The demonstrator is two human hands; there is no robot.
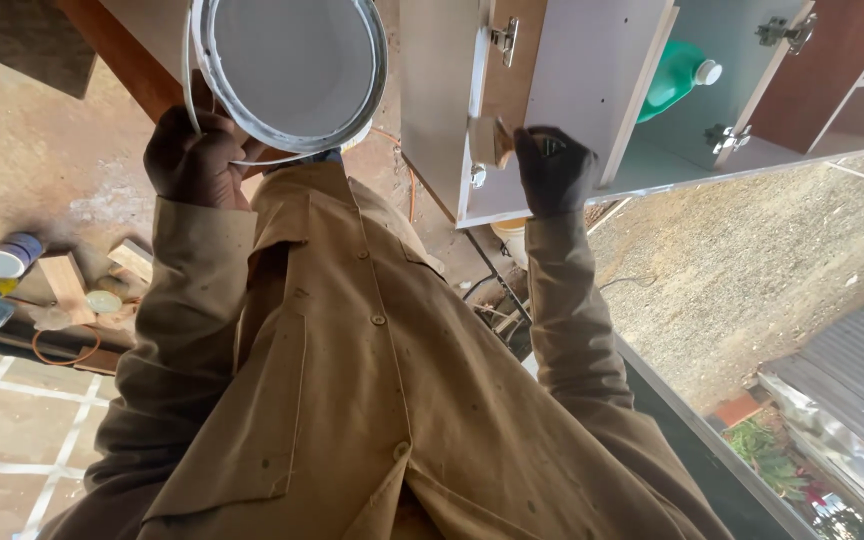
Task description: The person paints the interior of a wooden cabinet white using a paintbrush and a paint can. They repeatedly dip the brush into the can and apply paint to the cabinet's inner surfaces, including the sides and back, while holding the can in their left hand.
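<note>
The right hand (554,170), gloved in dark cloth, is closed around the handle of a paintbrush (490,141). The brush is pointed leftward from the fist, its long axis roughly level in the frame, and its bristle end is laid against the pale edge of a cabinet panel (472,110), just beside a metal hinge (504,38). The brush is thus on the side of the hand that faces the other arm.

The left hand (192,158), also gloved, is clenched on the thin wire handle of a white paint bucket (292,70), which is held up just above the fist with its open mouth turned towards the camera. The bucket is near the brush, with only the panel's width between them, and is nearer to the left hand than to the right.

Farther out, a green bottle (674,78) is seen lying in the open cabinet compartment.
</note>
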